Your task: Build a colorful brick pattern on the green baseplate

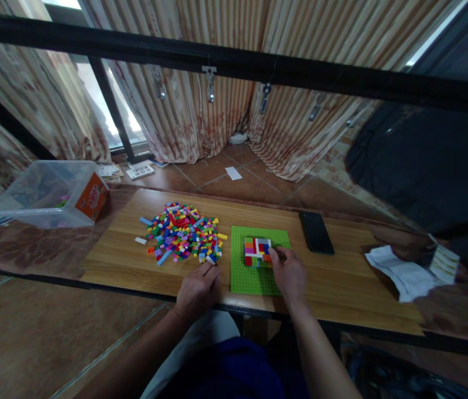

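Note:
A green baseplate [254, 277] lies on the wooden table [342, 288], with a small block of mixed-colour bricks [257, 251] built on it. My right hand [288, 272] rests on the plate, its fingertips pinched against the right edge of that block. My left hand [199, 289] lies on the table just left of the plate, fingers curled, its tips at the near edge of a heap of loose coloured bricks [181, 231]. Whether it holds a brick is hidden.
A black phone [316, 232] lies right of the plate. Crumpled white paper [402, 275] sits at the table's right end. A clear plastic tub [46, 194] with an orange box stands at the left. A black bar crosses overhead; curtains hang behind.

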Motion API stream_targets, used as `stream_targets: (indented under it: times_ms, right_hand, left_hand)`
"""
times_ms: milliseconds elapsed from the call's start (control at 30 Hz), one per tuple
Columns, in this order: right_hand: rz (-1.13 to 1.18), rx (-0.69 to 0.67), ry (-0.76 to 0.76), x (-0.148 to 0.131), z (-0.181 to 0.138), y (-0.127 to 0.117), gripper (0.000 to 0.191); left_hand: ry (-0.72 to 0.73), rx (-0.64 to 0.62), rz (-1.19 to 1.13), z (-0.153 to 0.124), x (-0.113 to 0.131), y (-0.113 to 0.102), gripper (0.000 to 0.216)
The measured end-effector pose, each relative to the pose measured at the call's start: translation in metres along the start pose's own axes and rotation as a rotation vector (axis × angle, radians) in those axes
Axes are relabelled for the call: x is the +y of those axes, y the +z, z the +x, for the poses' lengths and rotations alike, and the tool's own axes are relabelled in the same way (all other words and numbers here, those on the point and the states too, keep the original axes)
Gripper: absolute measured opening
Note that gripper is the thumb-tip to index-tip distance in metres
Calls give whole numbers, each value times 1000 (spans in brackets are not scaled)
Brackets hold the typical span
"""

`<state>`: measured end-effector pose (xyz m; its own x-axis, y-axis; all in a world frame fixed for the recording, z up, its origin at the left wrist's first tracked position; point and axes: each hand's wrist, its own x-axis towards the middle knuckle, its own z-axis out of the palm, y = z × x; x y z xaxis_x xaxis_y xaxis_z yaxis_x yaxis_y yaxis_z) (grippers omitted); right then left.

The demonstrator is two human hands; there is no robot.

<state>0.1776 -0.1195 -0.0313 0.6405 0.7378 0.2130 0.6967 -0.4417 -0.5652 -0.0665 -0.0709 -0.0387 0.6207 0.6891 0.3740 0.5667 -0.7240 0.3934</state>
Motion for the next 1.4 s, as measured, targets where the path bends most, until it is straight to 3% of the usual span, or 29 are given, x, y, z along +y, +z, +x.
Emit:
stream_targets:
  times_ms: [867,1267,1400]
  right_hand:
    - [-70,-109,-77,10,5,0,51]
    - [135,-94,22,18,24,-13,66]
    - [58,-36,-52,7,36,-15,64]
  left_hand:
    - [-20,-37,3,-1,0,0,19]
    - [-6,7,27,-1,0,0,20]
    - [-1,5,22,-1,-1,1,20]
